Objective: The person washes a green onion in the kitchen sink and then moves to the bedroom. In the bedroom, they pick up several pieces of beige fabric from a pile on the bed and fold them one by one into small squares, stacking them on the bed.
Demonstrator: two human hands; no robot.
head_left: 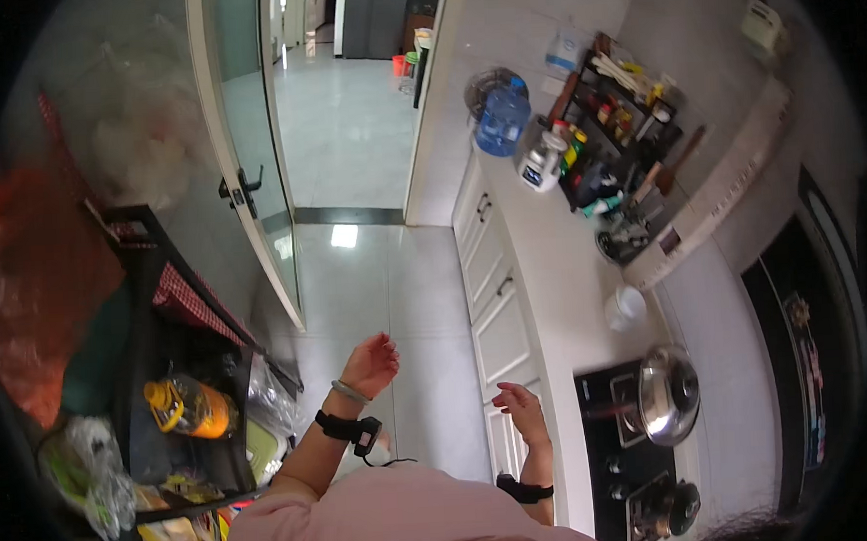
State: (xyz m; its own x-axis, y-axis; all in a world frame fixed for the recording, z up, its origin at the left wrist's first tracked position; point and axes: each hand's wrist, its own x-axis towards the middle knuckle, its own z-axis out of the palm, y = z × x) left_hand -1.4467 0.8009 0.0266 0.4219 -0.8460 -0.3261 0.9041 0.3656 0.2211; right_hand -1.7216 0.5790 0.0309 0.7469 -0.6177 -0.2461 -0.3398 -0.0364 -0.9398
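Note:
My left hand (372, 365) is held out over the tiled floor, its fingers loosely curled with nothing in them. A bangle (350, 391) and a black strap with a small device (353, 432) circle that forearm. My right hand (522, 412) hangs beside the white cabinet doors (502, 344), just left of the countertop edge. It is empty, thumb and fingers apart, and a black strap (524, 490) wraps its wrist. Nearest on the right is a black gas cooktop (604, 437) with a domed metal lid (668, 398) and a dark-lidded pot (682, 510).
A black rack (148, 457) on the left bears an oil bottle (200, 411) and plastic bags. Ahead, a glass door (242, 134) stands ajar beside a doorway. The countertop (542, 266) carries a blue water jug (503, 119), a white container (625, 308) and a crowded spice shelf (618, 106).

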